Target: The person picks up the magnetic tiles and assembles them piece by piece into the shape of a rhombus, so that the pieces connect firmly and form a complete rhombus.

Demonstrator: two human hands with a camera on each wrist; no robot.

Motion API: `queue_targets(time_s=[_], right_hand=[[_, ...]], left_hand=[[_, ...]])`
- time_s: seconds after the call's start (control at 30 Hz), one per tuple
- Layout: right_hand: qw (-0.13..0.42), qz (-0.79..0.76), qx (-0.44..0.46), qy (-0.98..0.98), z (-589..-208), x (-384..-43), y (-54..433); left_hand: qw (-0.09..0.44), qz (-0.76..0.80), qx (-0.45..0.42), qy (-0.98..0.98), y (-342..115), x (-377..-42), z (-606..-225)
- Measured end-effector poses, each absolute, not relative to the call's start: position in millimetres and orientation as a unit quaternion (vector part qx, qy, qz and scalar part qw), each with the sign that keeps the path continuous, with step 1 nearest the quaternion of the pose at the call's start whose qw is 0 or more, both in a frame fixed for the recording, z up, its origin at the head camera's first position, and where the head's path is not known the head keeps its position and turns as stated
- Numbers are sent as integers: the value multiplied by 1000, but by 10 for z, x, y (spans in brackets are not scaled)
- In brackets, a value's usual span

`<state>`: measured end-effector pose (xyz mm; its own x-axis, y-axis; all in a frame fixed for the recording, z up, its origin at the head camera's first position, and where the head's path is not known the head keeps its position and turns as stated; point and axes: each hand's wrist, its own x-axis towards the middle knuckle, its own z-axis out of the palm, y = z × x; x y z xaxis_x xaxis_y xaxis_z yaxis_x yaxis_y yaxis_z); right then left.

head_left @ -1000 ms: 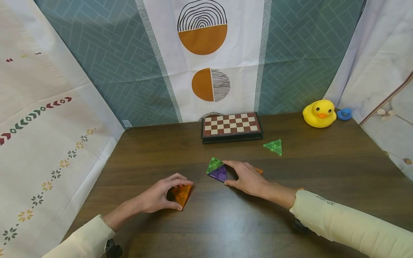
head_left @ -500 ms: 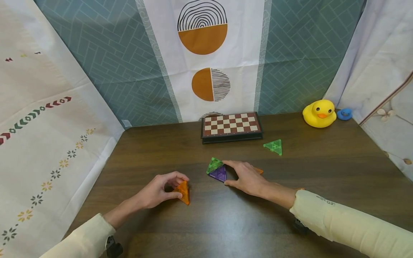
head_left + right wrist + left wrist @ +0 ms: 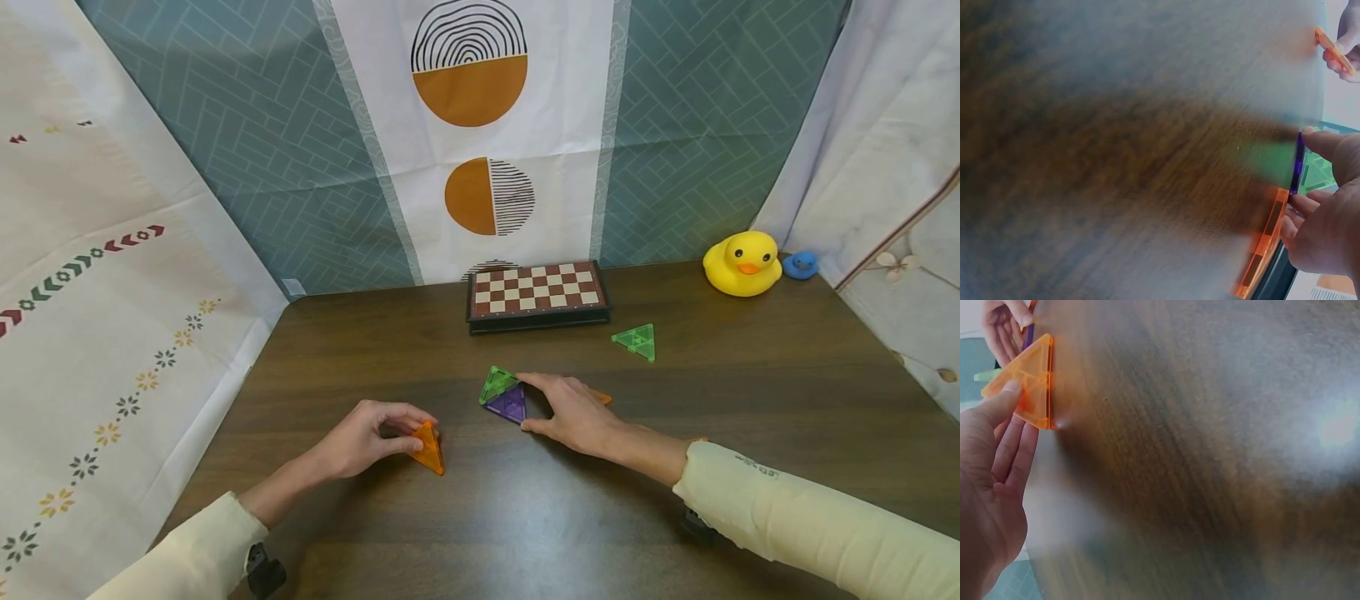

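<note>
My left hand (image 3: 366,440) pinches an orange triangular magnetic tile (image 3: 430,450) between thumb and fingers, with the tile tilted up on edge; the left wrist view shows the thumb flat on the tile's face (image 3: 1036,378). To the right, my right hand (image 3: 572,414) holds a purple triangular magnetic tile (image 3: 512,403) by two corners, thumb at the near one and a finger at the far one. Against the purple tile lies a green triangular tile (image 3: 495,385). Behind the right hand another orange tile (image 3: 1263,244) is partly hidden.
A second green triangle (image 3: 637,342) lies farther back on the wooden table (image 3: 360,350). At the rear stands a chessboard box (image 3: 537,298). A yellow rubber duck (image 3: 742,265) and a small blue duck (image 3: 800,265) sit at the back right. A bit of orange shows beside the right sleeve (image 3: 750,479).
My left hand has brought its fingers and thumb closer together and turned the orange tile from a wide corner hold to a tilted pinch. The right hand and its tiles stay put.
</note>
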<state>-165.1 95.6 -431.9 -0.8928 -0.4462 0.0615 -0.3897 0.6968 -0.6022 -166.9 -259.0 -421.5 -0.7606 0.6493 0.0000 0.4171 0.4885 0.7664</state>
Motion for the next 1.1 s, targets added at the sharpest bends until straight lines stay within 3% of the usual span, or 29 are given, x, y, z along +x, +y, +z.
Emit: queue_targets(time_s=[0.37,1.1], right_hand=[[38,-312,-231,921,-4320,-1662,965],[44,-314,-230,920,-4315,-1655,951]], left_hand=[[159,422,318,834,-2550,-1711,-4131],[105,424,347,830,-2216,-1873,-3955]])
